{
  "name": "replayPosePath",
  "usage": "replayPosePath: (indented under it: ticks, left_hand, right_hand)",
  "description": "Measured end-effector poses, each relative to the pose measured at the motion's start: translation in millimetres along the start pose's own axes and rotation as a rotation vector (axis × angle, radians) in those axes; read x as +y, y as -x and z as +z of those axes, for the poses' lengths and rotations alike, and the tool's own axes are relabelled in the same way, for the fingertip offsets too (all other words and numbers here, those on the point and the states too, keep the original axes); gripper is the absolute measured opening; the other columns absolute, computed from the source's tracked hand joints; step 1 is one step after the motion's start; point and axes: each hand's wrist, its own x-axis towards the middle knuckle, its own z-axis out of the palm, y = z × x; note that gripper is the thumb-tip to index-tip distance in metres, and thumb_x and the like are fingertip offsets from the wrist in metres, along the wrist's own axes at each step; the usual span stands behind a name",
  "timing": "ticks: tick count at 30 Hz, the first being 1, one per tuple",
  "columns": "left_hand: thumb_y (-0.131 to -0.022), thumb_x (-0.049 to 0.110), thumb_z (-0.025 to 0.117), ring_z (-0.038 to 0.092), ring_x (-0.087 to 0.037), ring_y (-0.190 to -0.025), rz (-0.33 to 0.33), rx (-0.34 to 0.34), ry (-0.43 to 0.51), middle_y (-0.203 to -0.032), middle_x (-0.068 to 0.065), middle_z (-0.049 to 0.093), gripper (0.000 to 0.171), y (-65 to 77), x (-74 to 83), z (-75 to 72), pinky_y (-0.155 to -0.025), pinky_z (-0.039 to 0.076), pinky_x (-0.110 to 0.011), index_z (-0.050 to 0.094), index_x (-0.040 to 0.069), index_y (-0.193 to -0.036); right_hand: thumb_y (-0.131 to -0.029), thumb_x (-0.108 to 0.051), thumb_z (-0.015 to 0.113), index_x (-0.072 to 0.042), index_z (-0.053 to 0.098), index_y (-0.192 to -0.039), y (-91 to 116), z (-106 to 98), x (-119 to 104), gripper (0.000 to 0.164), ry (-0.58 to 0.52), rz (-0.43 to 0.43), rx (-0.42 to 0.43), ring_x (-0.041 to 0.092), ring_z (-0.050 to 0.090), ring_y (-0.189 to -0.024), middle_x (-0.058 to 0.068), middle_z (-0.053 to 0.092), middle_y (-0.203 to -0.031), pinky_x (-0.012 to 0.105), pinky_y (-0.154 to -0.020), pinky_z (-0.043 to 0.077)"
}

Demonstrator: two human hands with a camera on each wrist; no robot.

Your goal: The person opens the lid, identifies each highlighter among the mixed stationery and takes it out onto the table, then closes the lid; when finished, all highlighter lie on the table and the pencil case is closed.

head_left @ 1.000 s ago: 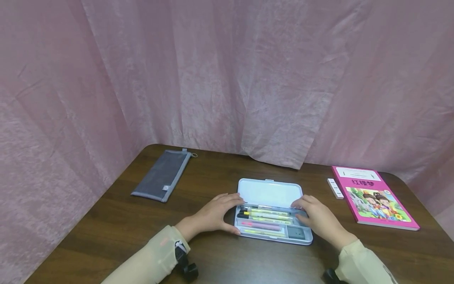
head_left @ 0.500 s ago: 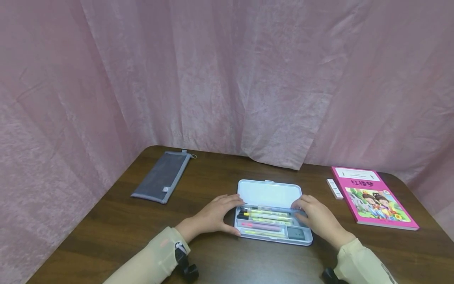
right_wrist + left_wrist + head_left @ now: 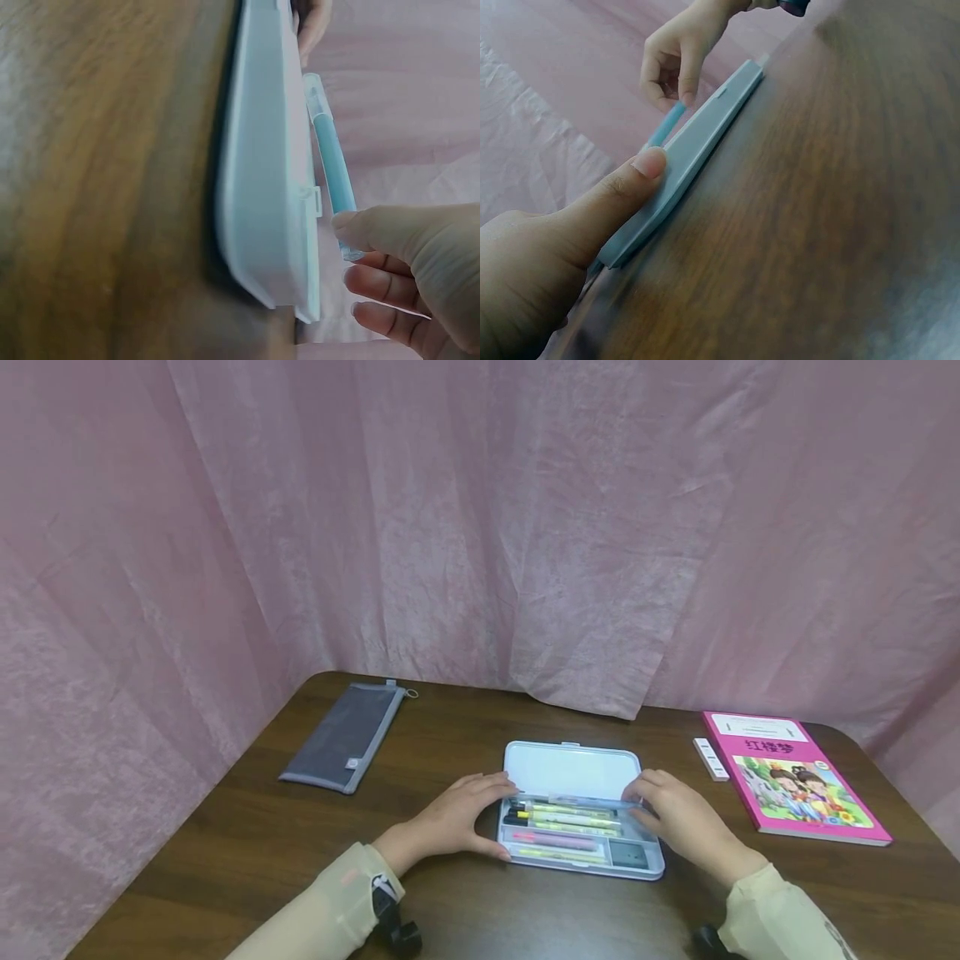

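An open pale-blue pencil case (image 3: 572, 768) lies on the table with its lid folded back. Inside are several pens, a pink-purple stick-like item (image 3: 553, 841) and a dark block (image 3: 628, 855) in the near right compartment. My left hand (image 3: 448, 822) spans the case's left end, thumb against the near wall and fingers at the far side. Over the right part of the case my right hand (image 3: 688, 827) pinches one end of a light-blue pen (image 3: 335, 165) with a clear cap. The pen is held just above the case, pointing left; its ring of fingers is partly hidden in the head view.
A grey mesh zip pouch (image 3: 345, 735) lies at the back left of the brown table (image 3: 480, 918). At the right are a pink book (image 3: 806, 793) and a small white block (image 3: 710, 759) beside it. A pink curtain (image 3: 480, 527) hangs behind.
My right hand has shifted very slightly to the right with the pen. The left hand stays at the case's left end.
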Motion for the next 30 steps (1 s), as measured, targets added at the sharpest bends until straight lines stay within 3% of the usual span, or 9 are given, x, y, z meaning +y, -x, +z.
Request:
replayPosePath:
  ticks: [8,17,30]
  left_hand:
    - [-0.063,0.077,0.052,0.03,-0.011,-0.134,0.003,0.011,0.014,-0.142,0.004,0.038,0.087,-0.2,0.6,0.5,-0.111,0.025,-0.041,0.042,0.024,-0.132]
    - [-0.062,0.078,0.051,0.03,-0.011,-0.135,-0.002,-0.003,0.01,-0.142,0.004,0.038,0.088,0.0,-1.3,1.5,-0.111,0.025,-0.041,0.042,0.024,-0.132]
    - [-0.063,0.077,0.051,0.029,-0.011,-0.135,0.001,-0.001,0.017,-0.142,0.004,0.038,0.089,0.3,0.6,-0.1,-0.111,0.025,-0.041,0.041,0.024,-0.133]
  right_hand:
    - [-0.072,-0.015,0.074,-0.017,0.065,-0.088,1,-20,2,0.018,0.008,-0.035,0.015,0.007,0.054,-0.079,-0.007,0.059,-0.084,0.032,-0.072,0.052]
    - [-0.073,-0.019,0.073,-0.019,0.066,-0.087,9,-32,7,0.016,-0.013,0.029,-0.032,0.008,0.055,-0.078,-0.009,0.058,-0.083,0.032,-0.072,0.053]
    - [-0.069,-0.014,0.075,-0.018,0.065,-0.084,27,-43,29,0.019,0.01,0.012,0.052,0.002,0.05,-0.07,-0.012,0.056,-0.078,0.023,-0.062,0.049]
